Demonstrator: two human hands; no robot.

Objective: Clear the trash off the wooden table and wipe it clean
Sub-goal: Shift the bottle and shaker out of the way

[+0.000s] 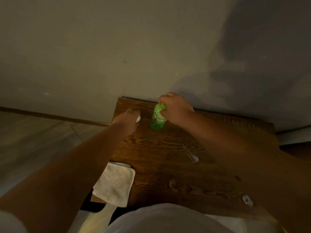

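Two bare hands reach forward over a dark wooden table (168,165) pushed against a plain grey wall (101,47). Right hand (175,110) is curled closed around the cap and neck of a green plastic bottle (158,119), which stands upright on the table near its far edge, close to the wall. Left hand (126,119) lies just to the left of the bottle, near the table's far left corner, with fingers bent around a small white object (138,118); blur hides what that object is, and whether the hand truly grips it cannot be told.

Nearer the person, a clear plastic spoon (191,153) lies flat on the wood, right of centre, beside the right forearm. Two small pale scraps rest closer still: one (172,183) near the middle of the table, another (247,200) toward the near right edge. A folded white cloth (114,182) sits on the table's near left corner, hanging partly over the edge. Pale clothing fills the bottom of the view. Grey wood-look floor (33,140) shows to the left of the table.
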